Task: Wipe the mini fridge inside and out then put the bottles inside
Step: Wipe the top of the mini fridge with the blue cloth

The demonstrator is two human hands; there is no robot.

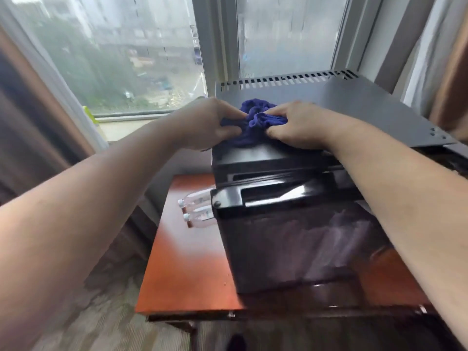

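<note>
A black mini fridge (291,239) stands on a reddish wooden table (187,269), its glossy door facing me and its grey metal top (354,107) reaching toward the window. A crumpled blue cloth (255,120) lies on the front of the fridge's top. My left hand (210,122) grips the cloth's left side and my right hand (298,125) grips its right side. Two clear plastic bottles (200,211) with white caps lie on their sides on the table just left of the fridge, partly hidden behind it.
A large window (126,59) with a sill is behind the table. Curtains hang at the far left (30,122) and far right (450,72). Carpeted floor (106,312) lies below and left of the table. Water drops sit on the table near the fridge's front corner.
</note>
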